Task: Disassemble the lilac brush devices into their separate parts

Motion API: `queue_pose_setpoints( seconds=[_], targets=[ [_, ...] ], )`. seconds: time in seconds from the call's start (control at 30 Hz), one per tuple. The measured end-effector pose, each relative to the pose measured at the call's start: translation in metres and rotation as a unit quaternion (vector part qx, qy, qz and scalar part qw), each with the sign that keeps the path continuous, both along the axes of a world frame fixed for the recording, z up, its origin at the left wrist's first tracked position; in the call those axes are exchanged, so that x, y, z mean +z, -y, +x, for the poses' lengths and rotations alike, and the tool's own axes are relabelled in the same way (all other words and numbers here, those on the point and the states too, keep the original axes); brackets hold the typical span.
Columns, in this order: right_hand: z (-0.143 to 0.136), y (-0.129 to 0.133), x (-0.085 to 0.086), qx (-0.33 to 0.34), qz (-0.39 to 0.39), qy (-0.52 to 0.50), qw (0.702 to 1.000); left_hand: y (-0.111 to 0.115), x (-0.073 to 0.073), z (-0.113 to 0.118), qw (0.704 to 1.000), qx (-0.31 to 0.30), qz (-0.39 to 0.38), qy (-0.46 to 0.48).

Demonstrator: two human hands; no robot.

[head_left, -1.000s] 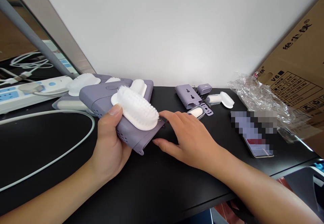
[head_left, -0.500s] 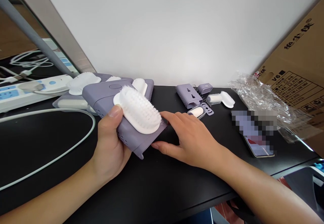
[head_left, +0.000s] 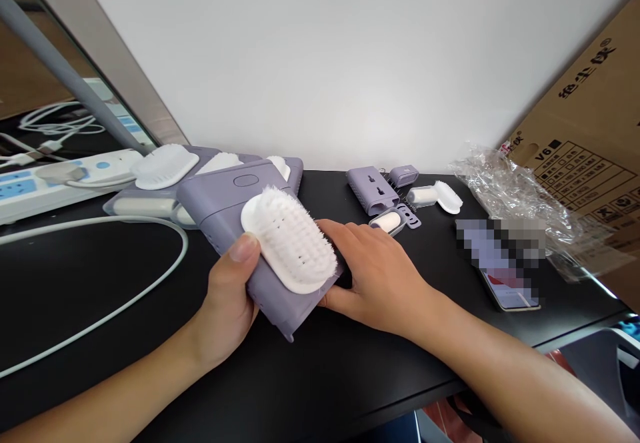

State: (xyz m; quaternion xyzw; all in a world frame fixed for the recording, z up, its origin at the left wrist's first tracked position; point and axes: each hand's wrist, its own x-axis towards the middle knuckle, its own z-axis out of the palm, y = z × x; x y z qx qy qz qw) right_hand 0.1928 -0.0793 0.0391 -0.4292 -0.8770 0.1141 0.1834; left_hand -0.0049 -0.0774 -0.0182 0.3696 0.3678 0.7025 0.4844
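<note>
L hand point(head_left: 227, 303) grips 1 case point(head_left: 230, 209) w/ 1 brush point(head_left: 295, 243) atop; long axis runs near-rt twd R hand point(head_left: 375, 273), can't tell grip.

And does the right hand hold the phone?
No, the phone lies on the black table, while the right hand is at the lower end of the purple case.

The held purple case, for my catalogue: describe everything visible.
The purple case looks plastic, boxy, with an oval outline toward its far end and a tab at a near corner. A white brush covers part of its upper face. The left hand holds it tilted above the table; the right hand may touch it.
</note>
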Motion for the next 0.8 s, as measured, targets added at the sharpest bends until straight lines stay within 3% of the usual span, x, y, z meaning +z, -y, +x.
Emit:
queue_pose_setpoints(
  seconds=[0.23,0.43,0.6,0.8],
  targets=[
    [0.000,0.001,0.004,0.004,-0.005,-0.027,1.000,-0.004,0.025,0.010,0.999,0.026,-0.032,0.001],
    [0.001,0.001,0.005,0.003,0.005,-0.033,0.999,-0.003,0.024,0.008,0.999,0.020,-0.031,0.017],
    [0.002,-0.001,0.002,-0.005,0.007,-0.017,1.000,0.002,0.018,0.003,0.996,-0.067,-0.067,0.003],
    [0.001,-0.002,0.001,-0.018,-0.008,-0.024,1.000,0.005,0.032,0.003,0.977,-0.192,-0.090,0.037]
  ],
)
